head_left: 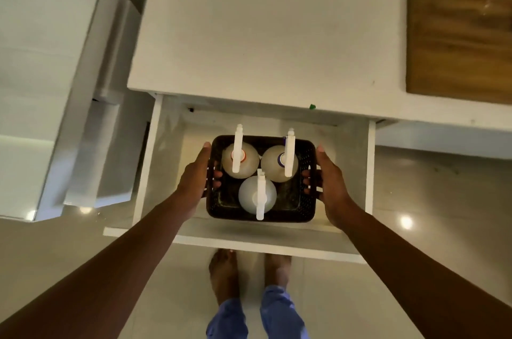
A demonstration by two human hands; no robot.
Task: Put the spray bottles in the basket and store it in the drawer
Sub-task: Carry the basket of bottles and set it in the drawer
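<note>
Pale glossy floor tiles spread below the scene, with spots of light reflected on them. A white counter filled the upper middle, and a brown wooden board lay on its right part. White cabinets stood to the left. A small green object sat at the counter's front edge; what it was could not be told.

Under the counter a white drawer stood pulled out. A dark perforated basket was within the drawer's outline, seen from above; whether it rested on the drawer bottom or was held just over it could not be told. Three spray bottles stood upright in the basket, close together. The far left bottle had an orange collar under its white sprayer. The far right bottle had a purple collar. The near bottle was whitish, its sprayer reaching over the basket's near rim.

The left hand gripped the basket's left side, fingers curled through the handle opening and thumb along the outer wall. The right hand gripped the right side the same way. Both forearms reached in from the lower corners. Two bare feet stood on the tiles below the drawer front, with blue trouser legs over them.
</note>
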